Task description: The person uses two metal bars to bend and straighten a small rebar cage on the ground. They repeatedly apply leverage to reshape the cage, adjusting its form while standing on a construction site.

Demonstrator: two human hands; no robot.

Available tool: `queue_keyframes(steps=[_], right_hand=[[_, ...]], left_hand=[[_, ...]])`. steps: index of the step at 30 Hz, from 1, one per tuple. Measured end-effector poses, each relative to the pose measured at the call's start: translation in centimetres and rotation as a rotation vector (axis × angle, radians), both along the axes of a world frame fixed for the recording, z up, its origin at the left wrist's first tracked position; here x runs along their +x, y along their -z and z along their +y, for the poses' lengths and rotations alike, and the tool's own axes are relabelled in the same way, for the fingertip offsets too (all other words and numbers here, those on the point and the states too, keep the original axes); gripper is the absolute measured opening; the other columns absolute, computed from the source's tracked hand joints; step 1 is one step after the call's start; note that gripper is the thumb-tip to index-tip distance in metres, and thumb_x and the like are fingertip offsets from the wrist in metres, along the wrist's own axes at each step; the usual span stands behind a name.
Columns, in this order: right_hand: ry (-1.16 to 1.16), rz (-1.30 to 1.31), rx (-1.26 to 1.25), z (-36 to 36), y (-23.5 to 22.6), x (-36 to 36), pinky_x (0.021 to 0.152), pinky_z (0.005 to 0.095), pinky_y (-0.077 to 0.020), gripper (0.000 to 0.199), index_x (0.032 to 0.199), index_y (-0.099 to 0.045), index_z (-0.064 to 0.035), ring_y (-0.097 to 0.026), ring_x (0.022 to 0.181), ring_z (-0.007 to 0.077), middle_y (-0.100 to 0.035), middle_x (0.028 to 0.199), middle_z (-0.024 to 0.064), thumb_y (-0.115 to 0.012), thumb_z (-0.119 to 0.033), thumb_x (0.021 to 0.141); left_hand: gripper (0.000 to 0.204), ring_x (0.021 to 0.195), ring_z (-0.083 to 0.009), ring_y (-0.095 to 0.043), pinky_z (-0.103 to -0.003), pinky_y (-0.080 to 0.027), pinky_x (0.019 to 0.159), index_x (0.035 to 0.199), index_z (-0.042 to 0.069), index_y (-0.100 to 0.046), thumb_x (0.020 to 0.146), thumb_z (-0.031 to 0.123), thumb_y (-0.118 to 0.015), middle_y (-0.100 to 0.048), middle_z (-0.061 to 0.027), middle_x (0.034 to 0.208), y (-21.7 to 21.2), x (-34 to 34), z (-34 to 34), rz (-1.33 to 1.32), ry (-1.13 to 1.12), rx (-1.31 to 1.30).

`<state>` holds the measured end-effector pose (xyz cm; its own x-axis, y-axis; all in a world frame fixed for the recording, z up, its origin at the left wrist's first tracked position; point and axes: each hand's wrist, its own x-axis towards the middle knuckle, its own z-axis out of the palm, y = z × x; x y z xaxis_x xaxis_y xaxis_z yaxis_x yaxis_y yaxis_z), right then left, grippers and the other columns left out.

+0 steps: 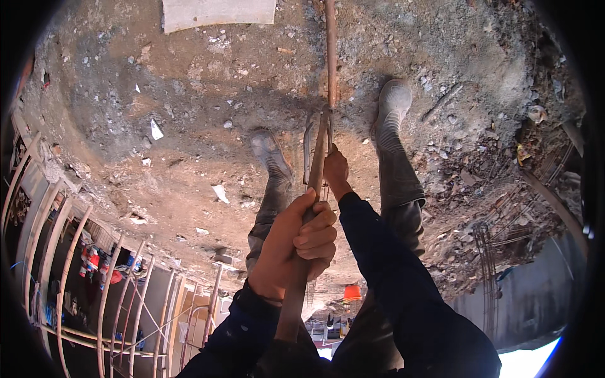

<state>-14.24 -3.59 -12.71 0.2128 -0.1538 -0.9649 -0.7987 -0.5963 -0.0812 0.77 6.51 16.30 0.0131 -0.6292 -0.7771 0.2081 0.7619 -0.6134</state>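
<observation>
My left hand is wrapped tight around a long wooden handle that runs from the lower middle toward the ground. My right hand, in a dark sleeve, grips the same handle farther along. Near its end a bent metal bar hangs beside it. The handle's tip meets a rusty steel rod lying on the dirt between my two grey boots. Whether the handle is hooked on the rod is hidden.
The ground is rough dirt with stones and paper scraps. A pale flat slab lies at the top edge. Curved steel bars form a frame on the left. Rubble and wire mesh are on the right. An orange bucket sits behind my legs.
</observation>
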Motion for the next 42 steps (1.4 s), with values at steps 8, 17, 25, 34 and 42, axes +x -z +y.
queue_keyframes(steps=[8,17,25,34,42], right_hand=[[-0.021,0.003,-0.005,-0.2,1.1,0.7,0.090,0.0531,-0.0542,0.055,0.142,-0.047,-0.0046,-0.067,0.109,0.0449,-0.069,0.113,0.0281,-0.060,-0.012,0.089],[0.032,-0.061,-0.039,-0.4,1.1,0.2,0.085,0.0506,-0.0568,0.045,0.132,-0.056,-0.0037,-0.071,0.100,0.0403,-0.071,0.107,0.0251,-0.057,-0.009,0.088],[0.028,0.007,0.003,-0.8,0.9,0.4,0.089,0.0525,-0.0546,0.060,0.147,-0.044,-0.0075,-0.068,0.109,0.0431,-0.070,0.115,0.0265,-0.061,-0.013,0.089],[0.187,0.123,0.070,-1.4,2.9,0.7,0.078,0.0494,-0.0595,0.074,0.148,-0.033,0.0028,-0.071,0.100,0.0430,-0.070,0.106,0.0307,-0.068,-0.012,0.084],[-0.586,0.099,0.450,-4.6,3.4,4.6,0.092,0.0467,-0.0563,0.062,0.140,-0.049,0.0092,-0.068,0.115,0.0380,-0.066,0.122,0.0318,-0.066,-0.019,0.088]], left_hand=[[0.030,0.039,-0.0038,-0.048,-0.017,-0.040,0.033,0.095,0.005,-0.047,0.111,0.030,-0.043,-0.044,0.0018,0.060,1.1,0.2,1.1,0.030,0.002,-0.036],[0.030,0.045,-0.0090,-0.054,-0.020,-0.049,0.039,0.098,-0.007,-0.046,0.110,0.020,-0.039,-0.046,-0.0047,0.072,2.2,3.3,0.3,0.050,-0.156,-0.069],[0.026,0.051,-0.0059,-0.050,-0.017,-0.049,0.043,0.096,-0.006,-0.045,0.109,0.016,-0.042,-0.048,-0.0071,0.079,3.0,7.0,1.4,0.140,-0.012,-0.123],[0.024,0.051,-0.0060,-0.052,-0.018,-0.052,0.041,0.113,-0.013,-0.041,0.108,0.010,-0.039,-0.045,-0.0062,0.084,3.1,6.1,-4.2,0.121,-0.170,-0.002],[0.023,0.043,-0.0052,-0.044,-0.018,-0.047,0.037,0.094,-0.003,-0.039,0.110,0.014,-0.036,-0.043,-0.0039,0.072,4.1,5.6,-3.8,0.096,-0.244,0.107]])
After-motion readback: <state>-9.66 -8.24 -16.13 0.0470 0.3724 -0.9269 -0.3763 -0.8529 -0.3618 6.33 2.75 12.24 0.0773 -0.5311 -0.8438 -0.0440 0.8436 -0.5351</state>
